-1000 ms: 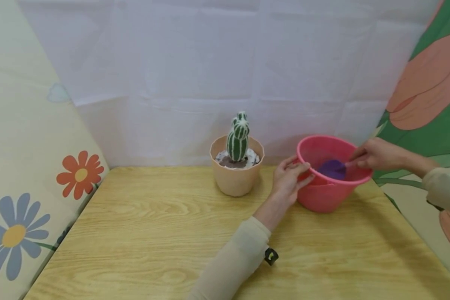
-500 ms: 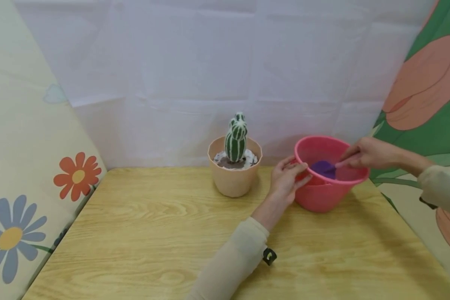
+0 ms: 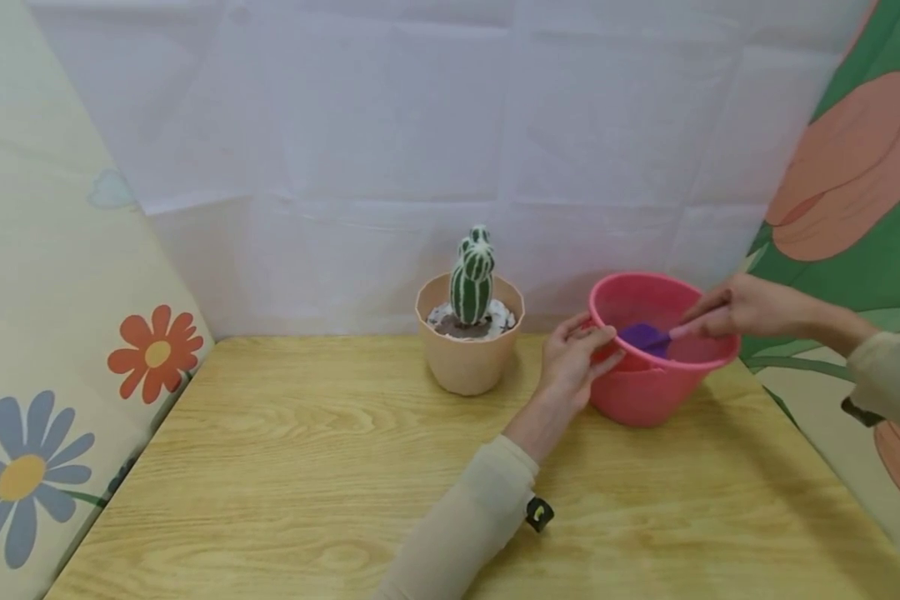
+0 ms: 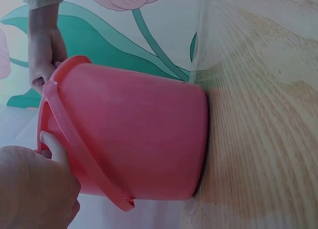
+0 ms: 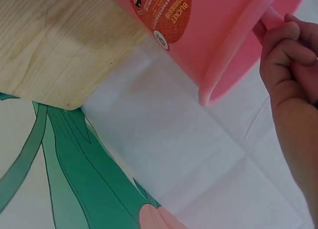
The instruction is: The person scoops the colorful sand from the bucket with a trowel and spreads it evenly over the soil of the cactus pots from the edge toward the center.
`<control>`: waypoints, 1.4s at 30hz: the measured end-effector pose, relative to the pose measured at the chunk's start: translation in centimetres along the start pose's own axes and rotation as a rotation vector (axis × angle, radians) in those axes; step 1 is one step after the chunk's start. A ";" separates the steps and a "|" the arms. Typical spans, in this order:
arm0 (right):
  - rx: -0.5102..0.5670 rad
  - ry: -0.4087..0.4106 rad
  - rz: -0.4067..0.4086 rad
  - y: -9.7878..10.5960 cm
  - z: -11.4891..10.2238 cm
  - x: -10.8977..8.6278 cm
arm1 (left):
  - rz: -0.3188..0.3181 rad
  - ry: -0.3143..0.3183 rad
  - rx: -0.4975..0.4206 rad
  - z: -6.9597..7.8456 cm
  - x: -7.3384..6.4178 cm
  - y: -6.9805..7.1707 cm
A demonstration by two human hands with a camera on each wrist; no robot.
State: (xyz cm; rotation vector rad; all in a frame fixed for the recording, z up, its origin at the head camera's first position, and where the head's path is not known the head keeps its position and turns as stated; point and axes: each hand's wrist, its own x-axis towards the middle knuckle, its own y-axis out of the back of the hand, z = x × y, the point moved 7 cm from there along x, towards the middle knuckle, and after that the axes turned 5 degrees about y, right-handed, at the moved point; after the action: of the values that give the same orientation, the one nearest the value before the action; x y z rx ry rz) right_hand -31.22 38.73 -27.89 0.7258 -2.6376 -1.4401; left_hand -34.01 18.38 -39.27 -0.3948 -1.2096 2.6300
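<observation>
A pink bucket (image 3: 637, 398) stands upright on the right part of the wooden table, its handle hanging down along its side in the left wrist view. My left hand (image 3: 567, 360) grips the rim, with the thumb over the edge (image 4: 52, 144). Over the opposite side, my right hand (image 3: 735, 308) holds a small shovel by its pink handle (image 5: 271, 19), fingers curled around it. The shovel's purple blade (image 3: 645, 338) is down inside the bucket, its lower part hidden by the near rim. What lies at the bucket's bottom is hidden.
Left of the bucket stands a peach flowerpot (image 3: 468, 367) with a green-and-white striped cactus (image 3: 471, 287) set among white and brown filling. A white cloth (image 3: 375, 167) hangs behind the wooden table (image 3: 285, 475). Flower-printed cloths flank both sides.
Inside the bucket, my right hand has shifted the shovel slightly left, and its blade has tilted. My left hand keeps its grip on the rim. The whole view shifted a little.
</observation>
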 end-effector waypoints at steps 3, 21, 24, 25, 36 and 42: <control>0.015 -0.006 0.004 0.0 0.1 -0.4 | -0.006 -0.001 -0.003 -0.1 0.0 0.0; 0.404 -0.020 0.114 -1.0 3.2 -2.8 | -0.009 0.001 0.013 -0.1 0.0 0.1; 0.488 -0.039 0.165 -1.0 3.7 -3.0 | -0.012 -0.003 0.013 -0.1 0.0 0.1; 0.505 -0.053 0.185 -1.0 3.8 -3.1 | -0.013 -0.003 0.011 -0.1 0.0 0.0; 0.625 -0.016 0.191 -1.3 3.9 -3.6 | -0.012 -0.002 0.008 0.0 -0.2 -0.2; 0.814 0.013 0.172 -1.7 3.9 -4.0 | -0.008 -0.001 0.009 0.0 -0.2 -0.1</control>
State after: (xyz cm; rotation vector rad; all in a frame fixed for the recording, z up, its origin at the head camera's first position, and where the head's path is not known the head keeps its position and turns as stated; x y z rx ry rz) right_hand -28.00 42.71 -30.74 0.4989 -3.1416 -0.2716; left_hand -33.85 18.38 -39.16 -0.3867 -1.1971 2.6276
